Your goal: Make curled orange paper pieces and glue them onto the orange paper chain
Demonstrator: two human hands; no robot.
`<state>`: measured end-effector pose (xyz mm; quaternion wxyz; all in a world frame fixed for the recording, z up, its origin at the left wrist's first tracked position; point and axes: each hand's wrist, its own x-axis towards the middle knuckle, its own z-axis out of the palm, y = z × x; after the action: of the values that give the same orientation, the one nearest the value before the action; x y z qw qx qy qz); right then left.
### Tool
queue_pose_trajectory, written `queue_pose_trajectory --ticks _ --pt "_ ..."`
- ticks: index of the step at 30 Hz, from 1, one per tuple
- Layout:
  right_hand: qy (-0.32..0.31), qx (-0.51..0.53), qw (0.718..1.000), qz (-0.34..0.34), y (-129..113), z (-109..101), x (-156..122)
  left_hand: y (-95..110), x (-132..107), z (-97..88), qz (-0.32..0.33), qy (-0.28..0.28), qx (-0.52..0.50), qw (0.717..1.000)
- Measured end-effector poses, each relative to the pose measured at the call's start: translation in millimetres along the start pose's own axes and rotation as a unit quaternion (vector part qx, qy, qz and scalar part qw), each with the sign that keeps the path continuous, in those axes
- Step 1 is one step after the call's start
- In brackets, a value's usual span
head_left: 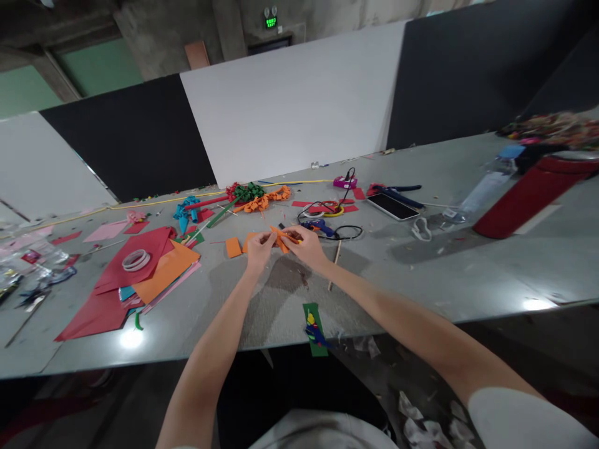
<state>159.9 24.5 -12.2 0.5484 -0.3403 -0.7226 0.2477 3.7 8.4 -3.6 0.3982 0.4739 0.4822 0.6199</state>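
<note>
- Both hands meet over the middle of the grey counter [421, 274], holding a small folded strip of orange craft paper [282, 238] between them, just above the surface.
- The left hand [259, 246] pinches the strip's left end with its fingertips; the right hand [306, 244] closes on the right end. Both hands are grasping the paper, neither is released.
- The strip's long axis runs roughly left to right, parallel to the counter's near edge, bridging the gap between the two hands. Neither hand is clearly nearer; each holds one end, so the paper sits at the fingertips rather than in a palm.
- A small orange paper square [233, 247] lies flat on the counter just left of the left hand.
- A blue glue gun with black cord [322, 227] rests just beyond the right hand, toward the far edge, and a thin wooden stick [334, 265] lies beside the right wrist.
- Toward the left end of the counter, overlapping red and orange paper sheets [135, 274] carry a roll of white tape [136, 259].
- Curled paper flowers in orange, green and red [253, 196] lie near the far edge, a black smartphone [392, 206] further right.
- A green paper strip with coloured scraps [315, 328] lies at the near edge.
</note>
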Motion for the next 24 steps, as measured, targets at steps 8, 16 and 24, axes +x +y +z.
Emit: queue_pose_trajectory --ticks 8,16,24 --pt "0.005 -0.047 0.995 -0.087 2 -1 -1 4 -3 1.6 -0.001 0.005 0.002 1.0" --pt "-0.078 -0.194 0.947 -0.245 11 -12 6 -6 2 -0.4 0.011 0.02 -0.014 1.0" --pt "-0.102 -0.136 0.962 -0.215 8 -12 6 -4 1 -3.5 0.015 0.015 -0.032 0.999"
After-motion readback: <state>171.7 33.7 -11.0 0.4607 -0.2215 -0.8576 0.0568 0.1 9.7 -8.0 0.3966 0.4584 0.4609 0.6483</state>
